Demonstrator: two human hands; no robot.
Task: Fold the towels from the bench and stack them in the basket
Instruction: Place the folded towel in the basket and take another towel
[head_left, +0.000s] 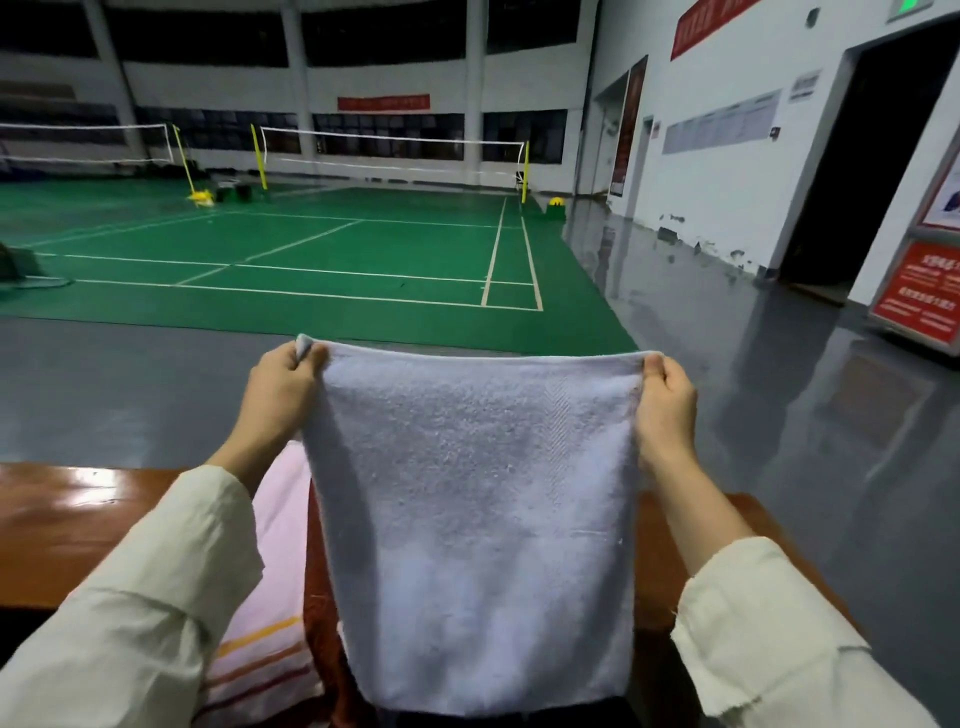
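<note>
A: Where's the towel?
B: Centre frame. The towel (478, 519) hangs over the bench (78, 519), with the left hand (283, 387) and right hand (667, 402) each pinching a top corner, fingers curled.
A: How to fold it well?
B: I'd hold the top edge level and taut, then bring the corners together squarely. A pink towel (280, 545) lies lower left; no basket in view.
A: And the room?
B: Glossy wooden bench; beyond it a grey floor (779, 415) and a green court (322, 249) with nets (389, 137) across the upper frame.

The left hand (283, 387) and right hand (667, 400) pinch the top corners of a white towel (478, 519), hanging above the wooden bench (62, 525). A pink striped towel (275, 597) lies on the bench under the left forearm
</note>
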